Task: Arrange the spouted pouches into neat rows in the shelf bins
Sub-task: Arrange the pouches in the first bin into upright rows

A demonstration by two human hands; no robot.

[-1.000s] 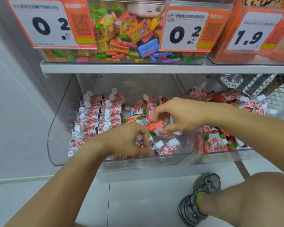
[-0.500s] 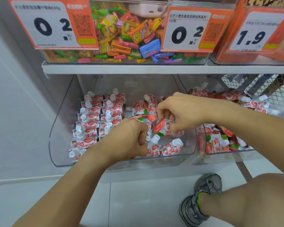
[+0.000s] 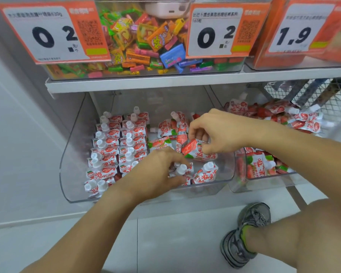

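reaching into a clear shelf bin (image 3: 71, 154), left hand (image 3: 156, 172) gripping a white-capped pouch (image 3: 182, 170), right hand (image 3: 219, 133) pinching a red strawberry pouch (image 3: 195, 151), neat pouch rows (image 3: 116, 146) at left, orange price tags (image 3: 51, 32) reading 0.2, 0.2, 1.9 above, pale tiled floor (image 3: 165, 243), grey sneaker (image 3: 244, 233)

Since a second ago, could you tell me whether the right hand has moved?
Yes. The right hand, pinching a pouch, lifted slightly toward the back of the clear bin.

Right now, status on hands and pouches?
Left hand grips a front pouch. Right hand pinches another pouch. Two neat rows left; right half jumbled.
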